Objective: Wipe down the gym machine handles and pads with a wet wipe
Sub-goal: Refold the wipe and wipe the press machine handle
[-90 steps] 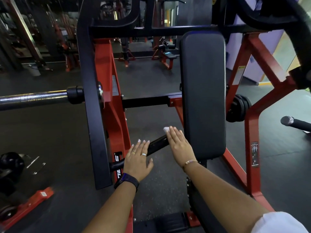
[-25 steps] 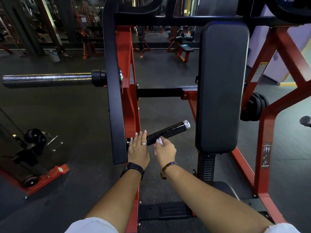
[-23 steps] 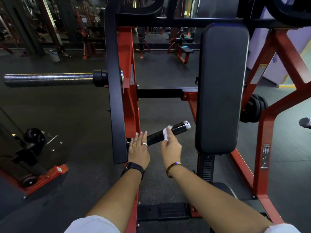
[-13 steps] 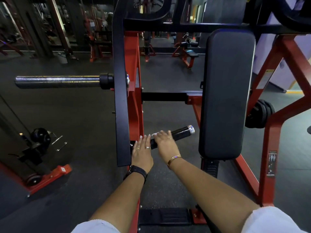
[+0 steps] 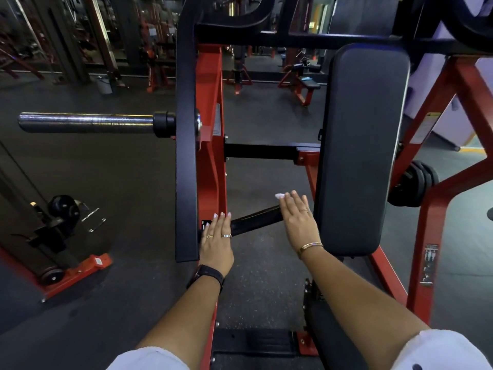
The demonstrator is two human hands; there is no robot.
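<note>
Down low in the middle of the frame, the left hand (image 5: 216,244) lies flat, fingers straight and close together, on the near end of the short black round handle (image 5: 256,220), just beside the tall black post (image 5: 185,145). A bit further up and right, the right hand (image 5: 298,222) lies flat over the far end of that handle with straight fingers, and the small white wet wipe (image 5: 279,195) peeks out past its fingertips. Behind them the long black soft pad (image 5: 360,145) stands up at the right by the red metal frame (image 5: 210,102), and a shiny silver bar (image 5: 85,122) sticks out at the left.
</note>
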